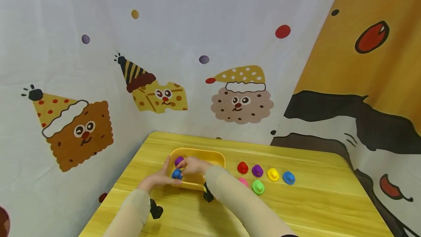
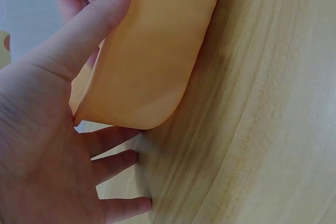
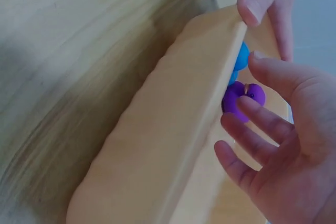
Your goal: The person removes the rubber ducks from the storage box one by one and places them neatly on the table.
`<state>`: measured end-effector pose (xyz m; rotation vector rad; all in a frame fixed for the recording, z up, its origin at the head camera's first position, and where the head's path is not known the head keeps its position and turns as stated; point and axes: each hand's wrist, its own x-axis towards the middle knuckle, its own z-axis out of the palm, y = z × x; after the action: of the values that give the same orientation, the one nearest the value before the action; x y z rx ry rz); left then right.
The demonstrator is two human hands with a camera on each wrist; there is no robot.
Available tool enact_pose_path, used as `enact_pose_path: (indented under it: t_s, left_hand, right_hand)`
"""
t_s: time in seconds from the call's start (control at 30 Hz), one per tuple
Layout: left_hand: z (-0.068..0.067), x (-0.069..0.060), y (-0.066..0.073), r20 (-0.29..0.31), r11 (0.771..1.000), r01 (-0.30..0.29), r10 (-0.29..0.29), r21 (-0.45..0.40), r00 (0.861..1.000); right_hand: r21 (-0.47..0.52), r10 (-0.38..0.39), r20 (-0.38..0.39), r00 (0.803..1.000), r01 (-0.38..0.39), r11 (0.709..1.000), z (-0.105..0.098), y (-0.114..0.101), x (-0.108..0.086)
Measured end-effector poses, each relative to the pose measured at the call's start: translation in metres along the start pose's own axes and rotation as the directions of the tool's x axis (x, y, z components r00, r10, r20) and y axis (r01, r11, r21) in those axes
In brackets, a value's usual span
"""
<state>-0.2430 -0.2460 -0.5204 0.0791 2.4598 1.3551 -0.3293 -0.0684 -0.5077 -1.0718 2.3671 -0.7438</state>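
Note:
A yellow-orange plastic box (image 1: 213, 153) stands on the wooden table. In its left end lie a blue rubber duck (image 1: 177, 174) and a purple rubber duck (image 3: 235, 103). My left hand (image 1: 161, 177) spans the box's near left corner, thumb touching the rim and the other fingers spread along the end. Over the inside of the box is my right hand (image 1: 194, 166), its fingers loosely bent beside the two ducks. The right wrist view shows a gap between thumb and fingers, with nothing visibly gripped. The front wall hides part of the ducks there.
Right of the box, several small ducks sit on the table (image 1: 315, 200): red (image 1: 242, 168), purple (image 1: 257, 170), yellow (image 1: 273, 174), blue (image 1: 289, 177), green (image 1: 258, 187), and a pink one (image 1: 243, 181) partly behind my right sleeve. A printed curtain (image 1: 184, 39) hangs behind.

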Motion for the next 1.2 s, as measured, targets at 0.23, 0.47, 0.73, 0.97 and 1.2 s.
enact_pose_path:
  t_s: [0.23,0.47,0.73,0.97,1.2]
  left_hand:
    - [0.001,0.008,-0.01,0.003,0.999,0.001,-0.001,-0.038,1.0]
    - [0.0,0.013,-0.017,0.012,0.999,0.002,-0.001,-0.039,1.0]
    - [0.0,0.014,-0.018,-0.004,0.998,0.051,-0.052,-0.041,0.999]
    - [0.001,0.016,-0.021,-0.016,0.997,0.062,-0.063,-0.037,0.998]
    - [0.0,0.004,-0.004,-0.004,0.999,0.039,-0.039,-0.021,0.999]
  right_hand:
    - [0.02,0.015,0.011,1.0,-0.016,1.0,0.009,0.002,0.001]
    - [-0.076,-0.004,0.022,1.0,0.006,0.997,0.01,0.0,0.001]
    - [-0.126,-0.009,0.034,0.999,0.014,0.992,0.014,0.0,0.003]
    - [-0.081,0.026,-0.012,1.0,-0.027,0.996,0.019,0.003,0.004]
    - [-0.135,0.023,-0.015,1.0,-0.024,0.991,0.021,0.005,0.004]
